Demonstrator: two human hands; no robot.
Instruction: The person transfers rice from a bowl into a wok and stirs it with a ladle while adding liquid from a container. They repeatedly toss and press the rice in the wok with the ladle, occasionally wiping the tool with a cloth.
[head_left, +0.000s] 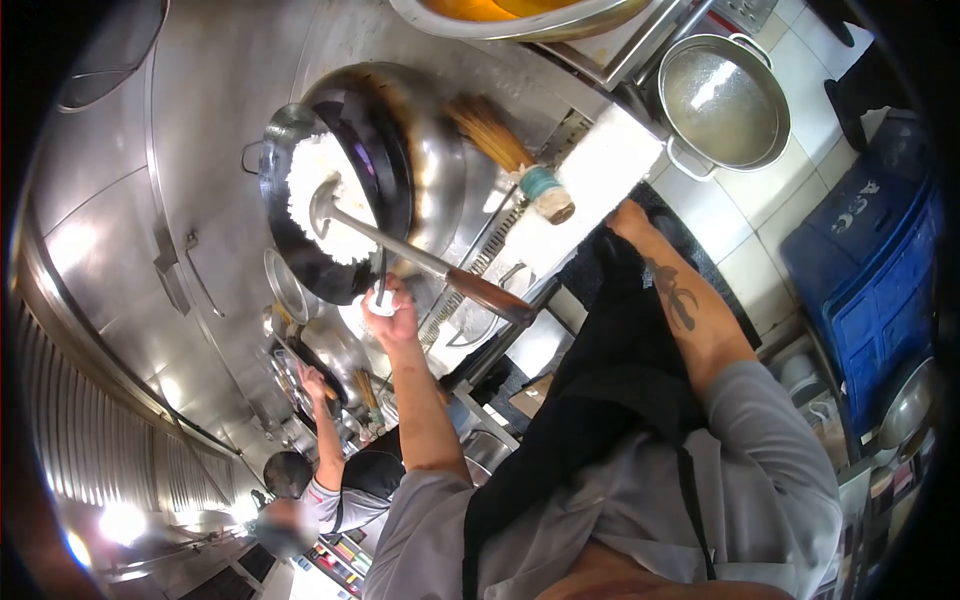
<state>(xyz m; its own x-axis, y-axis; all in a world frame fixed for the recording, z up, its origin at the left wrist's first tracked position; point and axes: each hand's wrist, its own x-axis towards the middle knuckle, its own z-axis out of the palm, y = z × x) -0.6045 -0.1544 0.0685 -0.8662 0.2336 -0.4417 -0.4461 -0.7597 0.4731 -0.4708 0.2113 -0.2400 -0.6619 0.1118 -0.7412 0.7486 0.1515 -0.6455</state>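
Observation:
My left hand (393, 312) is closed around the handle of a dark wok (395, 165), with a white cloth (380, 301) in the grip. White rice (335, 185) lies in the wok. A ladle (420, 258) rests with its bowl in the rice, and its wooden handle sticks out past my left hand, not held. My right hand (628, 218) is at the edge of the white counter (605, 165), its fingers too small and partly hidden to make out. A bamboo brush (500, 140) with a teal-wrapped end lies between the wok and that counter edge.
A pot of liquid (724, 100) stands at the upper right, beside a blue bin (860, 260). A large metal basin (520, 22) with orange liquid is at the top. Another person (350, 480) works at the lower left, one hand near other pans.

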